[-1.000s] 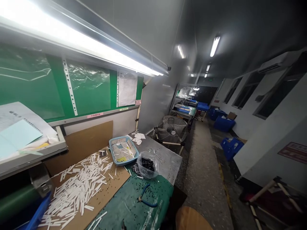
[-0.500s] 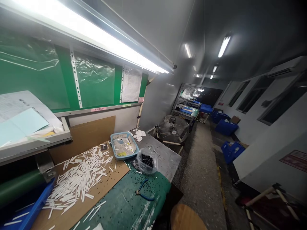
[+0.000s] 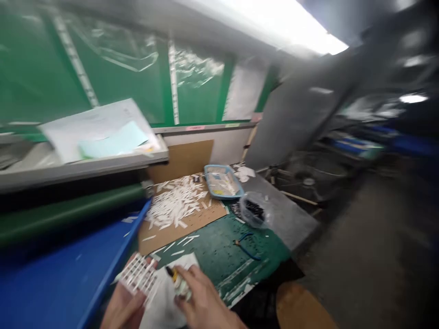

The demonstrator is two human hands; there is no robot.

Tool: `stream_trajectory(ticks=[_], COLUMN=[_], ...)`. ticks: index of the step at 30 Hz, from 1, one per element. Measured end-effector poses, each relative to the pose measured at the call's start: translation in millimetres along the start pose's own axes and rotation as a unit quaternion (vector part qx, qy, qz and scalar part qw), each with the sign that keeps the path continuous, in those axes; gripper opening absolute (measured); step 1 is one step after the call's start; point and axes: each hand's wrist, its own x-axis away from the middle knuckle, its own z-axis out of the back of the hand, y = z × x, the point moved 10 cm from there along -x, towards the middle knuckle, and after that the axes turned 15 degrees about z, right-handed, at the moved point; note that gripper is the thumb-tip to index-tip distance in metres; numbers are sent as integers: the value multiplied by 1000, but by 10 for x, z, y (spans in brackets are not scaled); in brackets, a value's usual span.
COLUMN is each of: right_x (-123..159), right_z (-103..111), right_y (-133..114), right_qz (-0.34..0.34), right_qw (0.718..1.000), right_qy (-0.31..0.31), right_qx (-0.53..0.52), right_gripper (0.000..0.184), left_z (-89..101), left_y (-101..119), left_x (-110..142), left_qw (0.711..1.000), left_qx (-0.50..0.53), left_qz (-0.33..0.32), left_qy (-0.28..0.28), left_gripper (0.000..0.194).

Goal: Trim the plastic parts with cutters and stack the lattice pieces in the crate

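**Close work low in view, heavy motion blur**

A white slotted grid (image 3: 139,274) sits in the left hand (image 3: 123,306), tilted, at the bottom of the view. Left fingers (image 3: 146,264) curl around its edge, slightly spread. The right hand (image 3: 202,299) is just beside it, with its fingers (image 3: 187,274) drawn together near a small yellow-and-black piece (image 3: 171,273). Blur hides whether they pinch it.

Handling call: hold the grid by its rim so the slots stay open, and keep the right fingertips tight, as a piece this small drops easily.

Under both hands is a white paper sheet (image 3: 164,306), lying on a green bench mat (image 3: 219,256). Farther out:
- cardboard sheet (image 3: 192,219) heaped with white strips (image 3: 174,203)
- blue-rimmed tray (image 3: 222,182) of strips
- clear plastic bag (image 3: 255,210) of black bits
- blue-handled pliers (image 3: 247,246) on the mat
- blue bin (image 3: 58,283) on the left
- wooden stool (image 3: 302,306) on the right
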Motion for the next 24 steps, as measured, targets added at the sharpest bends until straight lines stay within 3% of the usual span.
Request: stream_trajectory(ticks=[3, 8, 24], right_x=[-81, -138, -228], right_z=[-1, -123, -291], right_y=[-220, -303, -358], right_qz=[72, 132, 163], right_qw=[996, 983, 964], right_qy=[-35, -75, -114], right_qx=[26, 103, 179], right_gripper=[63, 66, 61], left_z=[90, 154, 237], left_y=[-71, -83, -211], left_x=[-141, -109, -43], left_qw=[999, 996, 991], left_qx=[10, -17, -70], left_qz=[-17, -67, -104], left_qy=[-32, -55, -46], left_gripper=[110, 103, 95])
